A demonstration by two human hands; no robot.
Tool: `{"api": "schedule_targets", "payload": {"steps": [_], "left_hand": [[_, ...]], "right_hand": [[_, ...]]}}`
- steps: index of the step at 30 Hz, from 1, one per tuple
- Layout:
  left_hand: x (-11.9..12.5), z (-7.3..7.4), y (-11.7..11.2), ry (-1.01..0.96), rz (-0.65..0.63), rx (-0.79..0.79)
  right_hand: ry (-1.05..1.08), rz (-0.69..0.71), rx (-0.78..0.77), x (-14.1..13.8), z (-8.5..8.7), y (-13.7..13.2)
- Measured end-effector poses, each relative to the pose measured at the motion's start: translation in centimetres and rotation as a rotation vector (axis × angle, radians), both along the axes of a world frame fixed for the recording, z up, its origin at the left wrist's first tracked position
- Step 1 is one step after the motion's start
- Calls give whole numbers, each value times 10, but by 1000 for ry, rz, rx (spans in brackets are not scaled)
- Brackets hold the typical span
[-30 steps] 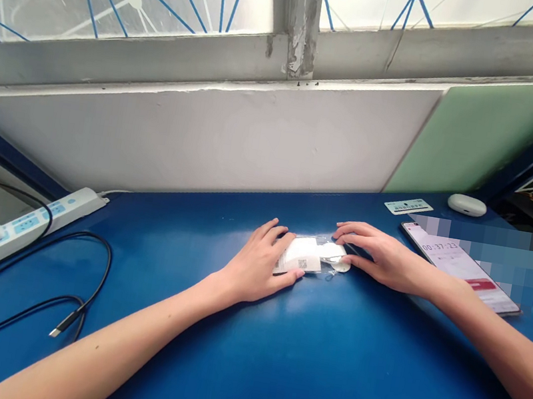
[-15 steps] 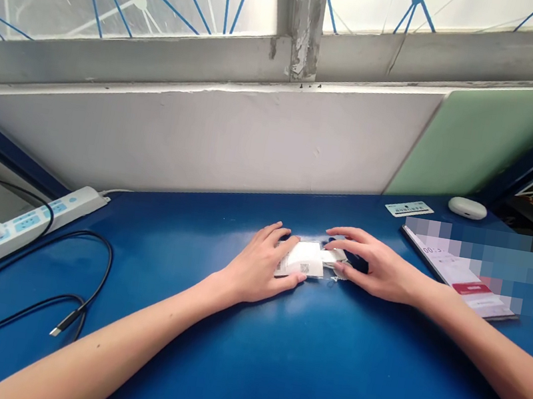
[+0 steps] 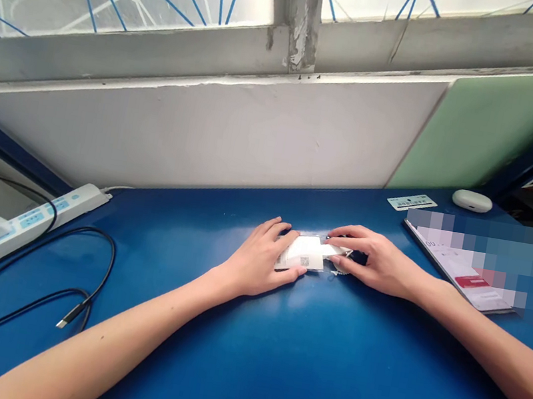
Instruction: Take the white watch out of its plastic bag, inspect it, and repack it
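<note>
"Surface?"
"Blue table, shiny top, packet lying flat around its middle."

"Hands?"
"Left hand palm-down over the packet's left part, fingers extended, not clenched. Right hand curled at the other end, thumb and forefinger about it; can't tell if the pinch is closed."

"Step?"
"Reads as left steadying, right fiddling with the end. Next move calls for a firm left palm and a precise fingertip grip, I'd judge; packet seems light, likely to slide."

"Packet's look?"
"Thin, mostly white, printed face. Narrower white piece at the right end, partly behind fingers, contents unclear. Clear plastic, crinkled, shows at the near right corner."

"Smallest?"
"Square code, near the lower edge. Too small to read."
</note>
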State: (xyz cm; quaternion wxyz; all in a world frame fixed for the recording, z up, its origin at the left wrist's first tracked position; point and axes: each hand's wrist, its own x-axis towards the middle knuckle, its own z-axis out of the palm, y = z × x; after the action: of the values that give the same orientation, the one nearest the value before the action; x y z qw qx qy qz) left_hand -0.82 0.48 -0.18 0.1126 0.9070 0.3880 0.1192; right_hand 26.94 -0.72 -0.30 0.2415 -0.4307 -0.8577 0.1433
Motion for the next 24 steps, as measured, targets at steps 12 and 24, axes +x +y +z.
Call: {"api": "schedule_targets", "payload": {"steps": [12, 24], "left_hand": [[-1, -2, -1, -10, 10, -11], [-2, -4, 1, -15, 2, 8]], "right_hand": [[-30, 19, 36, 6, -4, 6], [-83, 21, 15, 16, -3, 9]]}}
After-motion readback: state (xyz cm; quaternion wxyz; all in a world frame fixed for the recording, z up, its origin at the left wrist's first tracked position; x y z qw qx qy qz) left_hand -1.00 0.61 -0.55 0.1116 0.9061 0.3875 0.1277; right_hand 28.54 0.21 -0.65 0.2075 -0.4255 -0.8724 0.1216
